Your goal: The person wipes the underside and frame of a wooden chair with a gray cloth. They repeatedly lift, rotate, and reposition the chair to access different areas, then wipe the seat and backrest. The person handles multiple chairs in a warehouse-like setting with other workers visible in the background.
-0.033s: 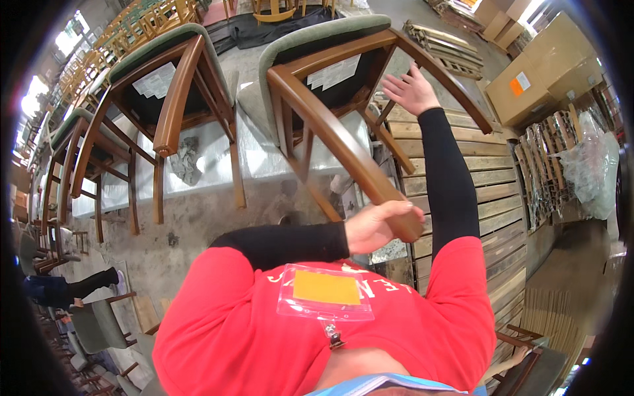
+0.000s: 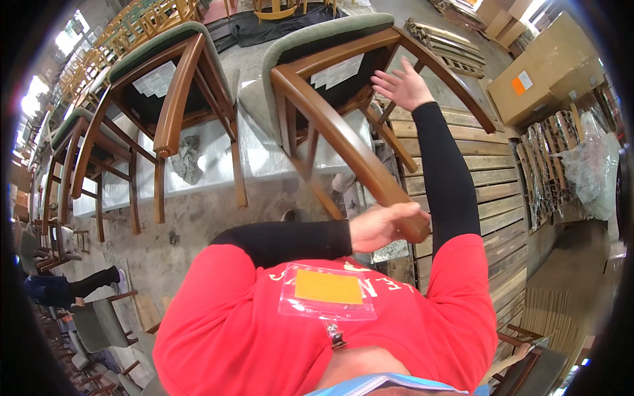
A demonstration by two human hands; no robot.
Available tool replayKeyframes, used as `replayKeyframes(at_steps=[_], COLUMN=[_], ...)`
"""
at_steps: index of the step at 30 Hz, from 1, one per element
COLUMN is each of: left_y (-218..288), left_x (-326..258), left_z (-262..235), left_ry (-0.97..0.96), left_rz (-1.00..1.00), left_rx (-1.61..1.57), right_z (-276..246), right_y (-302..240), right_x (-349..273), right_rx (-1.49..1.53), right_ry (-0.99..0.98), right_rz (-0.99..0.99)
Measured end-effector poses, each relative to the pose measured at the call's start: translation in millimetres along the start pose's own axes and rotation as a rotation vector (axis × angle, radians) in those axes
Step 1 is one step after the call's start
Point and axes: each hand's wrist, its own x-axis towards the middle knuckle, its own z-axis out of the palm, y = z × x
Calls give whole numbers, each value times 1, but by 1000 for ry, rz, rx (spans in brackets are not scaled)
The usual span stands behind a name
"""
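Note:
A brown wooden chair (image 2: 330,122) with a grey-green upholstered seat is tipped over in front of me, legs toward me and its dark underside showing. My left hand (image 2: 380,228) is closed round the end of its nearest leg, thumb across the top. Further off, my right hand (image 2: 404,87) has its fingers spread and holds nothing. It is between that leg and the chair's far right leg (image 2: 456,79), close to the underside. Whether its fingertips touch the frame I cannot tell. A pale label (image 2: 335,72) is fixed under the seat.
More tipped chairs (image 2: 178,99) stand in a row at left on a pale wrapped platform (image 2: 254,158). A slatted wooden pallet (image 2: 492,175) lies at right, beside wrapped wooden parts (image 2: 561,158) and a large cardboard box (image 2: 541,72). Another person's legs (image 2: 92,286) show at far left.
My right hand has moved slightly left, toward the chair's underside. The chair and my left hand on its leg have shifted a little to the right.

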Motion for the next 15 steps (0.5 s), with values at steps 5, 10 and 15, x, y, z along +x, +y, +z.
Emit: replayKeyframes(at_steps=[5,10,15], left_y=[69,196,267], left_x=[12,-52,-64], left_z=[-82,-247,-340], left_ry=[-449,28,1282], left_rz=[-233,-39,541], left_rx=[1071,438,18], right_z=[59,24,76], right_y=[19,7,11], right_x=[47,71,67], right_rx=[-325,-238,-320], right_ry=[-73,91,156], right_rz=[-14,-209,-246])
